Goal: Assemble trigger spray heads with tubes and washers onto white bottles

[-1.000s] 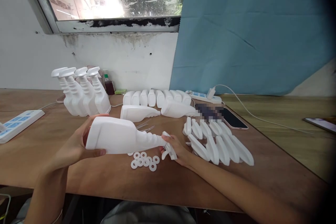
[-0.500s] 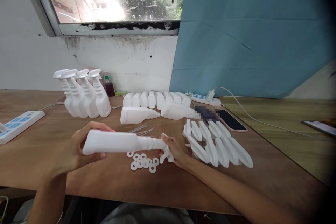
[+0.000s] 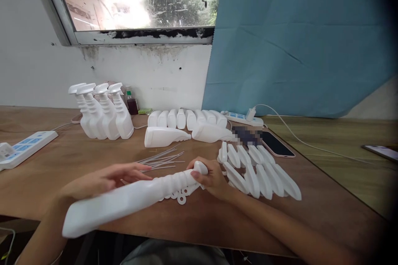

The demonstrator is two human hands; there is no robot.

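Note:
My left hand point(image 3: 102, 180) lies over the body of a white plastic bottle point(image 3: 124, 201) that is tipped with its base toward me and low over the table's front edge. My right hand point(image 3: 209, 176) is closed around the white spray head at the bottle's neck. Several white washers point(image 3: 181, 195) lie on the wooden table point(image 3: 56, 161) just under the neck. Thin clear dip tubes point(image 3: 161, 158) lie behind the bottle.
A row of loose white spray triggers point(image 3: 258, 167) lies right of my right hand. Several finished spray bottles point(image 3: 102, 112) stand at the back left, capless bottles point(image 3: 186, 126) lie at the back middle. Power strips point(image 3: 25, 147), a phone point(image 3: 275, 143) and a cable are nearby.
The bottle has turned and tipped, its base swinging down toward me and left. My left hand shifted on top of it; my right hand closed over the spray head at the neck.

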